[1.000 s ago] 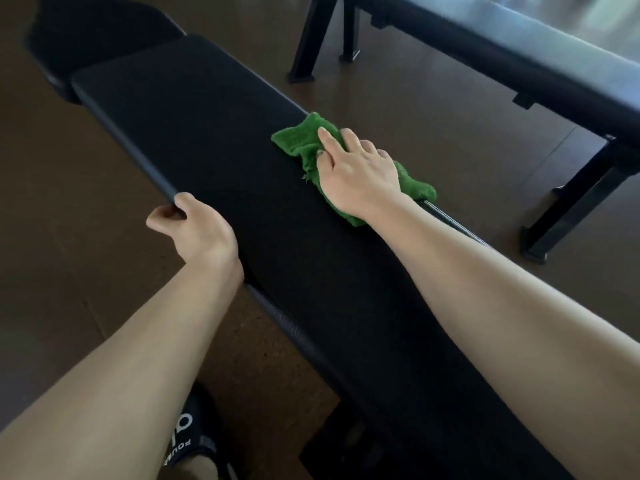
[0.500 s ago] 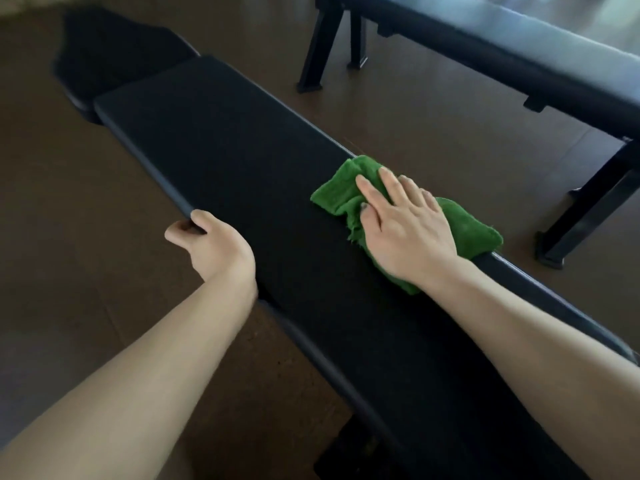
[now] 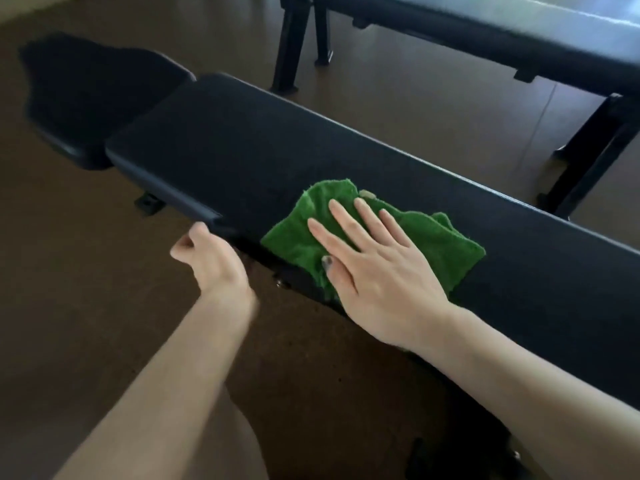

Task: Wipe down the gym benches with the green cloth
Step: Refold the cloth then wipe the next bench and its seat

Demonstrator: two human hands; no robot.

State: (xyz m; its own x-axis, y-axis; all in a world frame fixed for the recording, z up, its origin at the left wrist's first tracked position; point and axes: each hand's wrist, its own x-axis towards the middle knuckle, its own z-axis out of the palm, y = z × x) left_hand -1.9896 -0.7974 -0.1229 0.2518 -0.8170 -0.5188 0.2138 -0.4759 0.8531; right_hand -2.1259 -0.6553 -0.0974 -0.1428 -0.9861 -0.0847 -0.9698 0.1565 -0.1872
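The green cloth lies crumpled on the long black bench pad, at its near edge, with one corner hanging over the side. My right hand presses flat on the cloth with fingers straight and spread. My left hand is at the pad's near edge just left of the cloth. Its fingers are curled at the rim and it looks motion-blurred.
A separate black seat pad sits beyond the bench's far end. A second black bench on black legs stands at the back right. Brown floor surrounds both benches.
My right hand has slid the cloth from the pad's far edge across to its near edge, fingers now spread flat. My left hand stays at the near rim.
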